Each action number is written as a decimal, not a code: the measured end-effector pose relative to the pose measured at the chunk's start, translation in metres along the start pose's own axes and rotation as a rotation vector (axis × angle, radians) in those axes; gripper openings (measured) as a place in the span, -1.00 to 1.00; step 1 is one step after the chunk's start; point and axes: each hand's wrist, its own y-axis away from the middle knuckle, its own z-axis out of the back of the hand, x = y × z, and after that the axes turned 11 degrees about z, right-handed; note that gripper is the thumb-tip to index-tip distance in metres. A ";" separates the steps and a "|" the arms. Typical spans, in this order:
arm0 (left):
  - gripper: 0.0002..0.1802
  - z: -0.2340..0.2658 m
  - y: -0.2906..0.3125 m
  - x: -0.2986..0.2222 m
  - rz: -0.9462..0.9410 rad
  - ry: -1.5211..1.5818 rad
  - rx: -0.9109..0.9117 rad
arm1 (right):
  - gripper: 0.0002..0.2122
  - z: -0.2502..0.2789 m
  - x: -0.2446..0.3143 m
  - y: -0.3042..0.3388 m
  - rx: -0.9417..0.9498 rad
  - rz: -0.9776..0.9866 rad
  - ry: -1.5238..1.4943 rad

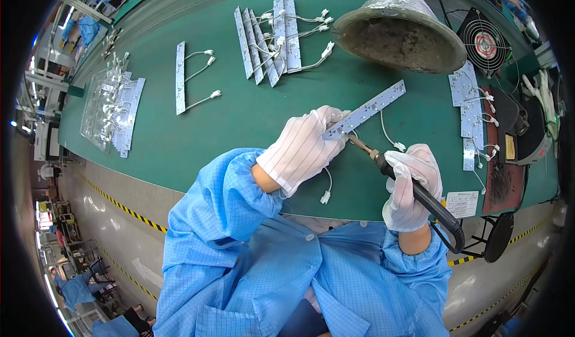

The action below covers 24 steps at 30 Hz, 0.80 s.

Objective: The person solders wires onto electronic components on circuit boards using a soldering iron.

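Between the gloved fingers of my left hand (pixel 305 148) is the near end of a narrow white LED strip board (pixel 371 106), tilted up to the right above the green table. White wires with small plugs hang from it. My right hand (pixel 414 187), also in a striped white glove, is closed round the black handle of a soldering iron (pixel 383 162). The iron's tip meets the lower edge of the board near my left fingertips; whether it touches a solder joint I cannot make out.
On the green table (pixel 239 139) lie a wired board (pixel 180 79), several boards at the back (pixel 286 35), a stack at left (pixel 129 115) and more boards at right (pixel 468 109). A fume hood (pixel 400 29) overhangs the back. Beside it are a fan (pixel 484 45) and a soldering stand (pixel 521 127).
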 end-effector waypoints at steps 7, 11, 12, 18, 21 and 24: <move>-0.57 -0.001 0.001 0.001 0.008 0.048 0.003 | -0.82 -0.001 0.001 -0.003 -0.001 0.042 0.036; -0.57 0.016 0.003 -0.016 0.115 0.040 0.070 | -0.83 0.001 0.002 -0.003 -0.090 -0.071 -0.081; -0.59 0.024 0.005 -0.022 0.179 -0.014 0.147 | -0.81 0.008 -0.007 0.001 -0.064 0.037 -0.033; -0.45 0.061 0.021 -0.041 -0.113 -0.754 0.101 | -0.64 0.019 -0.007 0.006 0.047 0.171 0.308; -0.31 0.034 0.000 -0.045 0.113 -0.625 0.101 | -0.81 0.008 -0.007 0.009 -0.138 0.073 0.185; -0.42 0.020 -0.009 -0.027 0.093 -0.492 0.095 | -0.85 0.010 -0.004 0.012 -0.136 0.008 0.150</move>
